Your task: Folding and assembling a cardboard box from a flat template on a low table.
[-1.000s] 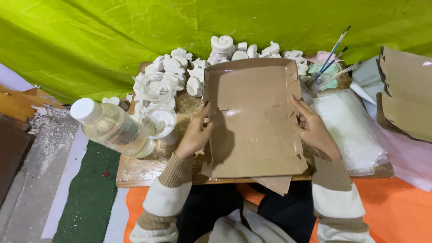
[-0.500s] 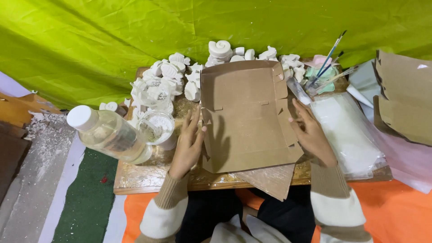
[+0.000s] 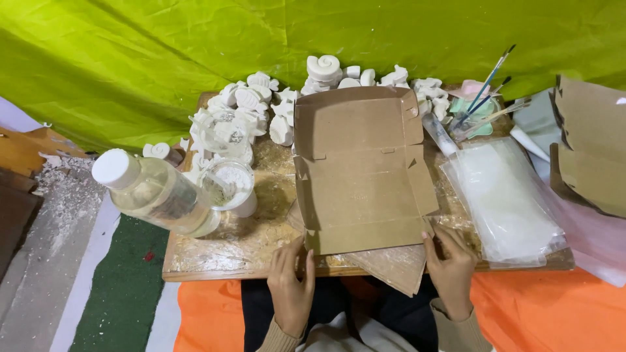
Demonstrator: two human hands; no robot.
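Hands: my left hand (image 3: 291,281) and right hand (image 3: 451,262) sit at the near edge of the board, fingers loosely spread, gripping nothing; the fingertips just touch the front flap of the cardboard box (image 3: 358,166).
Box: lies flat and unfolded in the middle of the wooden board (image 3: 215,251); creases are in, front flap slightly raised, side walls not yet stood up, nothing inside. I judge folding barely begun.
Left of box: clear plastic bottle (image 3: 153,193) and cup of white powder (image 3: 228,186).
Right of box: stack of plastic bags (image 3: 505,202), unused.
Far edge: white plaster figures (image 3: 248,114), unpacked; paintbrushes (image 3: 486,91) in a holder.
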